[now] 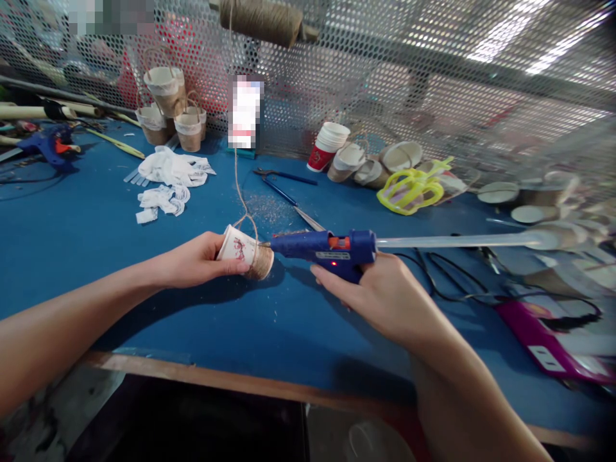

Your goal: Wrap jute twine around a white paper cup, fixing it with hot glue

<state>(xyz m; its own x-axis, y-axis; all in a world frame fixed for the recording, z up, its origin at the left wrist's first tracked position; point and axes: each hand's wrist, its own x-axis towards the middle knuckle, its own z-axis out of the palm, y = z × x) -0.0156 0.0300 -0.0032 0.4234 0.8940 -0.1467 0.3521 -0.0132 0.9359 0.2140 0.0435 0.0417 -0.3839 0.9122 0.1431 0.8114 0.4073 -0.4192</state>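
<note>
My left hand (205, 260) grips a paper cup (235, 247) that lies tilted, its base end toward the right. Twine (262, 263) is wound around the cup's base half, and a loose strand (237, 179) runs up from it toward a spool (262, 22). My right hand (373, 285) is wrapped round the handle of a blue hot glue gun (317, 247) with a small red light lit. The gun's nozzle points left and meets or nearly meets the cup at the edge of the winding. A long clear glue stick (447, 241) juts from the gun's rear.
Twine-wrapped cups (166, 86) stand at the back left near crumpled white strips (168, 167). Pliers (286, 176) and scissors (289, 199) lie mid-table. Stacked red cups (327, 147), a yellow woven piece (409, 189), black cables (447, 273) and a purple item (543, 343) are right.
</note>
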